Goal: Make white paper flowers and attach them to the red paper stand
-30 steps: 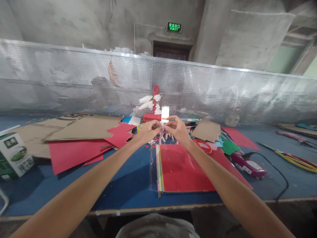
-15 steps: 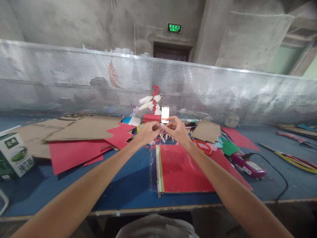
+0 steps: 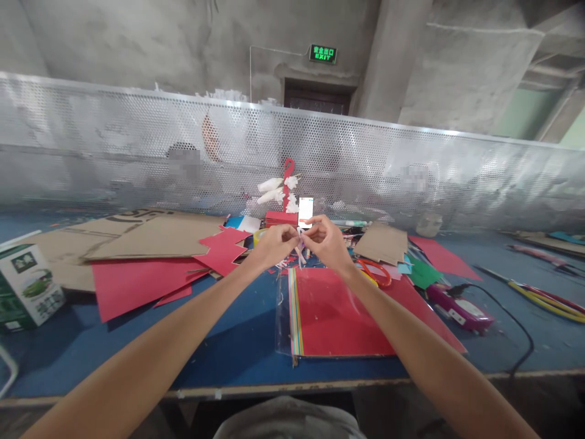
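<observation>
My left hand (image 3: 278, 242) and my right hand (image 3: 325, 239) meet over the middle of the bench, fingertips pinched close together. Between them is a small, thin white strip (image 3: 300, 256), perhaps paper or ribbon, its ends hanging down below the fingers. Both hands grip it; the fingers hide most of its upper part. Just behind them a lit phone (image 3: 306, 211) stands upright. Beside the phone, a red stand with a curled top (image 3: 289, 166) carries white flowers (image 3: 272, 190) and rises from a red box (image 3: 280, 218).
A sleeve of coloured sheets, red on top (image 3: 338, 317), lies under my right forearm. Cardboard (image 3: 150, 238) and red paper (image 3: 132, 286) cover the left; a carton (image 3: 30, 286) stands there. Red-handled scissors (image 3: 381, 272), a purple power strip (image 3: 461, 308) and cables lie right. A perforated metal screen (image 3: 365, 164) backs the bench.
The white strip's ends hang lower and show more clearly beneath my fingers. Both hands stay almost in place, still pinching.
</observation>
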The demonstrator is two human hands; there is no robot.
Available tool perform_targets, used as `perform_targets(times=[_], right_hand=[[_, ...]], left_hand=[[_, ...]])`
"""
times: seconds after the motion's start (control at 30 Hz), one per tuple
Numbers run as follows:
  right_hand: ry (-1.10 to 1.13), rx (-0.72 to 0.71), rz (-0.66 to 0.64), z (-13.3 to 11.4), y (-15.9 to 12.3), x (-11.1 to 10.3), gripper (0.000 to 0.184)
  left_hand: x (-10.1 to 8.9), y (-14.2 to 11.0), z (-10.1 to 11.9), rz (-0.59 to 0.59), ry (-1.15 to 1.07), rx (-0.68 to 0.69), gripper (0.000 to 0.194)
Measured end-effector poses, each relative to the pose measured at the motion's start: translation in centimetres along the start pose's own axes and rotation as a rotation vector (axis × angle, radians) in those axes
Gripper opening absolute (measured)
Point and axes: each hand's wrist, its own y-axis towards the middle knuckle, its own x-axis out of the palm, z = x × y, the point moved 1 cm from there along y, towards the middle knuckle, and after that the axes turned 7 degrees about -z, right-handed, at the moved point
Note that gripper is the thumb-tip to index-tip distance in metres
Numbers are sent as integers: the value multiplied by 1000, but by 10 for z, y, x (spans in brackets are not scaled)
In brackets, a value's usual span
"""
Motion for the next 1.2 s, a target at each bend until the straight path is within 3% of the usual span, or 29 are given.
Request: perform_targets(times=[0.27,1.2], right_hand=[[42,18,9,-2,1,-1,30],[200,126,-3,0,2,-3,29]], left_hand=[[-1,1,1,1,-79,-23,15],[-4,0,-1,9,-28,17,12]])
